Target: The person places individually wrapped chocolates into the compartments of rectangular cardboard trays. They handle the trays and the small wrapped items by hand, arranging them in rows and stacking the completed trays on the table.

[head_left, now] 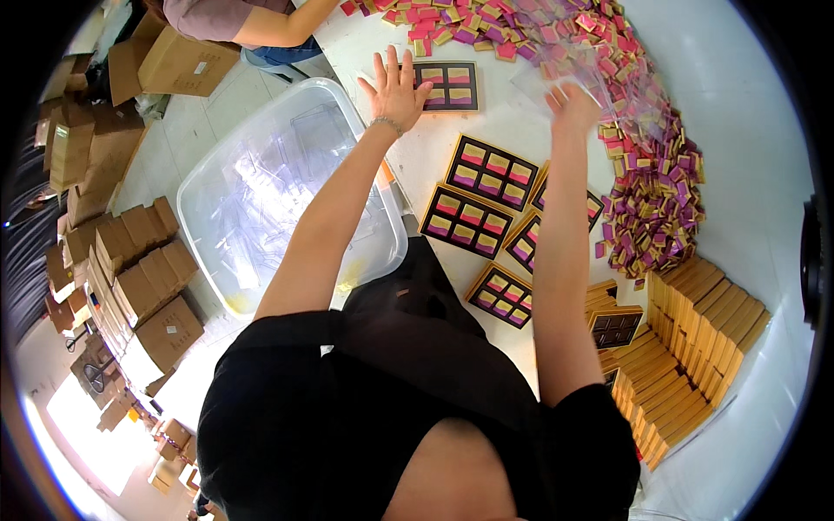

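Observation:
My left hand (398,97) has its fingers spread, with the thumb at the left edge of a dark tray (448,87) of pink, gold and purple wrapped pieces. Farther right, my right hand (573,108) is curled closed on thin clear plastic (556,80), slightly blurred; its exact shape is hard to make out. Nearer to me lie several filled trays, among them one upper tray (493,172), one below it (466,219) and a nearest one (501,295). My right forearm partly covers others beside it.
A large translucent bin (193,195) of clear plastic pieces stands at left. Loose wrapped pieces (656,200) heap along the table's far and right sides. Stacked gold-edged trays (669,391) fill the near right. Cardboard boxes (187,65) line the floor; another person's arm (282,26) reaches in.

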The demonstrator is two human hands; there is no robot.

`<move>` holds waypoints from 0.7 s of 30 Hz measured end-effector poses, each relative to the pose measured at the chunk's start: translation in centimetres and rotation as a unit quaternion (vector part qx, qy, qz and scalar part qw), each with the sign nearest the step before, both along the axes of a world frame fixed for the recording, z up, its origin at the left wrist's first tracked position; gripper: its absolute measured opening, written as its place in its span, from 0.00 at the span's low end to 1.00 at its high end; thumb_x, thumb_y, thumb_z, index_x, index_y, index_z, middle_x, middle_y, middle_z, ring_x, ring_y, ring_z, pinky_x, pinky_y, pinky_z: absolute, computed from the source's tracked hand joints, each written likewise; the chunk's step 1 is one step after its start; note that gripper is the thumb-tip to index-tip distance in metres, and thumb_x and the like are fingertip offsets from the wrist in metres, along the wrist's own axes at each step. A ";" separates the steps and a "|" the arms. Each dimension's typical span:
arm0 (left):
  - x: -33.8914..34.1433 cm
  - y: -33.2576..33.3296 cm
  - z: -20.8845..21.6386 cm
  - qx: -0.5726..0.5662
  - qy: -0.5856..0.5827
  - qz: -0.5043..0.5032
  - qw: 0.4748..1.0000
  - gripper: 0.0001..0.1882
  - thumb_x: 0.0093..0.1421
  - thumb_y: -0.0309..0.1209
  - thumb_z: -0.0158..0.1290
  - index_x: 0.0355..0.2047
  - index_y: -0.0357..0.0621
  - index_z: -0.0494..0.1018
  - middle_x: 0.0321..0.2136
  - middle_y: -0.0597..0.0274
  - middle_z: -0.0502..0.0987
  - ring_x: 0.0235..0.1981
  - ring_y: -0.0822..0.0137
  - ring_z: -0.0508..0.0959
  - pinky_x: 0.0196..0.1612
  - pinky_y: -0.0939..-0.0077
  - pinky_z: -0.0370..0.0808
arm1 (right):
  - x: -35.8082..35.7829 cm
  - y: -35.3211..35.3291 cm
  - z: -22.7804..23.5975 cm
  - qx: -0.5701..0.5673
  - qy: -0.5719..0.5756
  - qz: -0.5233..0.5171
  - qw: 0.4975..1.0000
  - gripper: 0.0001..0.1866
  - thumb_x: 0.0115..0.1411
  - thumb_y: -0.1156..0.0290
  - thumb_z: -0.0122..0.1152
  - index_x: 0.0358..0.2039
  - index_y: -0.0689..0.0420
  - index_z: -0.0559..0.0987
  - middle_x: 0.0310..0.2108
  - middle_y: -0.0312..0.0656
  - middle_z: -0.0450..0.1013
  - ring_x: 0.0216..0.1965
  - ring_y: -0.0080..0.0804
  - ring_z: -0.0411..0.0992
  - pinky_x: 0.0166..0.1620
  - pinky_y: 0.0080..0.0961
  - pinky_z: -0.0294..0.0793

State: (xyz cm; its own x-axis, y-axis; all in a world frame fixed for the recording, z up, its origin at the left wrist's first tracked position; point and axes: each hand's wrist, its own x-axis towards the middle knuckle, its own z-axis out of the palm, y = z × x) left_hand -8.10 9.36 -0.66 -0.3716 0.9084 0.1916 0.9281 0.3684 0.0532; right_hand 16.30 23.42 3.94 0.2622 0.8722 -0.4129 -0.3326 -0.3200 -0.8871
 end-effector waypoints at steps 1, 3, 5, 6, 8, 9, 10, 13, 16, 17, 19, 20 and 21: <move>0.2 -0.8 1.0 0.044 -0.137 -0.024 0.989 0.37 0.63 0.48 0.48 0.67 0.46 0.49 0.67 0.51 0.49 0.67 0.48 0.52 0.60 0.42 0.60 | 0.8 -3.6 2.6 0.049 -0.020 -0.021 0.998 0.11 0.52 0.77 0.63 0.33 0.65 0.72 0.34 0.50 0.74 0.31 0.37 0.75 0.35 0.30 0.77; 3.1 -2.9 3.2 0.125 -0.408 -0.084 0.900 0.41 0.61 0.40 0.56 0.67 0.45 0.46 0.66 0.51 0.52 0.65 0.47 0.58 0.56 0.50 0.68 | 3.0 -9.8 5.1 0.199 -0.118 0.076 0.970 0.06 0.53 0.80 0.58 0.31 0.63 0.70 0.36 0.50 0.75 0.31 0.35 0.75 0.36 0.28 0.77; 7.3 -4.6 4.4 0.124 -0.644 -0.066 0.752 0.49 0.53 0.27 0.63 0.67 0.45 0.43 0.61 0.47 0.60 0.58 0.49 0.68 0.49 0.63 0.75 | 5.7 -14.1 6.9 0.126 -0.125 0.242 0.954 0.07 0.55 0.80 0.56 0.36 0.64 0.73 0.39 0.49 0.76 0.33 0.30 0.75 0.37 0.24 0.76; 8.4 -5.1 5.3 0.117 -0.732 -0.084 0.666 0.50 0.53 0.25 0.63 0.67 0.45 0.41 0.58 0.46 0.64 0.55 0.51 0.71 0.47 0.63 0.77 | 6.2 -15.5 7.5 0.073 -0.083 0.300 0.948 0.10 0.56 0.80 0.56 0.39 0.64 0.73 0.40 0.48 0.76 0.34 0.29 0.75 0.37 0.23 0.75; 9.7 -6.5 7.6 0.036 -0.884 -0.063 0.461 0.45 0.54 0.20 0.60 0.65 0.42 0.43 0.48 0.44 0.73 0.43 0.55 0.79 0.42 0.65 0.80 | 7.3 -17.5 8.8 -0.036 -0.010 0.399 0.916 0.15 0.57 0.78 0.56 0.46 0.64 0.73 0.40 0.45 0.76 0.35 0.27 0.75 0.38 0.19 0.74; 10.5 -6.9 7.9 0.046 -0.897 -0.007 0.440 0.42 0.55 0.20 0.58 0.64 0.42 0.45 0.47 0.44 0.74 0.42 0.55 0.80 0.42 0.64 0.81 | 8.3 -18.6 5.9 -0.003 -0.084 0.405 0.910 0.30 0.55 0.70 0.62 0.58 0.63 0.66 0.46 0.49 0.73 0.44 0.35 0.73 0.43 0.28 0.74; 11.3 -7.8 7.8 0.058 -0.904 0.060 0.420 0.38 0.56 0.20 0.57 0.62 0.42 0.47 0.46 0.43 0.74 0.41 0.55 0.81 0.41 0.63 0.82 | 7.4 -19.9 6.7 0.111 -0.349 0.428 0.827 0.38 0.52 0.64 0.65 0.61 0.63 0.61 0.51 0.52 0.69 0.50 0.40 0.69 0.47 0.34 0.71; 14.0 -9.5 8.3 0.108 -0.911 0.189 0.351 0.28 0.59 0.20 0.54 0.56 0.42 0.53 0.42 0.42 0.76 0.37 0.53 0.81 0.39 0.63 0.82 | 4.5 -22.5 9.1 0.160 -0.648 0.435 0.605 0.56 0.43 0.53 0.73 0.66 0.63 0.51 0.60 0.58 0.57 0.60 0.50 0.57 0.56 0.44 0.63; 15.5 -9.8 9.1 0.128 -0.931 0.162 0.299 0.23 0.63 0.27 0.52 0.55 0.41 0.56 0.41 0.47 0.77 0.40 0.51 0.80 0.41 0.61 0.80 | 5.8 -21.2 7.2 0.160 -0.634 0.447 0.610 0.63 0.38 0.51 0.76 0.66 0.64 0.48 0.63 0.59 0.51 0.62 0.55 0.52 0.60 0.45 0.59; 14.9 -9.5 7.2 0.156 -0.887 0.125 0.415 0.22 0.63 0.29 0.52 0.55 0.41 0.58 0.41 0.48 0.77 0.41 0.51 0.80 0.42 0.61 0.79 | 6.7 -20.3 5.7 0.176 -0.609 0.450 0.629 0.64 0.37 0.51 0.76 0.66 0.64 0.47 0.63 0.59 0.50 0.63 0.55 0.52 0.60 0.44 0.58; 12.9 -8.9 2.8 0.206 -0.750 0.046 0.626 0.20 0.64 0.33 0.52 0.53 0.41 0.61 0.42 0.50 0.77 0.43 0.49 0.79 0.44 0.61 0.77 | 8.6 -18.1 3.4 0.183 -0.514 0.438 0.715 0.65 0.37 0.53 0.77 0.67 0.64 0.45 0.63 0.59 0.51 0.62 0.56 0.52 0.61 0.43 0.57; 11.3 -9.0 2.7 0.146 -0.631 0.070 0.759 0.24 0.60 0.36 0.55 0.53 0.40 0.63 0.50 0.52 0.73 0.52 0.49 0.73 0.52 0.58 0.70 | 9.2 -17.3 2.7 0.187 -0.464 0.428 0.753 0.65 0.37 0.54 0.77 0.67 0.63 0.44 0.63 0.59 0.51 0.62 0.56 0.52 0.62 0.43 0.56; 11.0 -8.4 2.6 0.134 -0.534 -0.028 0.834 0.27 0.58 0.37 0.56 0.54 0.40 0.63 0.52 0.52 0.71 0.54 0.49 0.70 0.54 0.57 0.68 | 9.8 -16.8 2.0 0.190 -0.455 0.412 0.766 0.62 0.37 0.54 0.76 0.65 0.63 0.48 0.61 0.58 0.54 0.61 0.55 0.53 0.61 0.43 0.56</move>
State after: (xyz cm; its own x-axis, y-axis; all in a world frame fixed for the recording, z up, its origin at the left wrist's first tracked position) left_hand 2.94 0.97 1.93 -0.4188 0.9078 -0.0232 0.3134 0.1685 0.9345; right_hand 26.12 6.66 5.93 -0.4139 0.9082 -0.0615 0.6551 0.2503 -0.7129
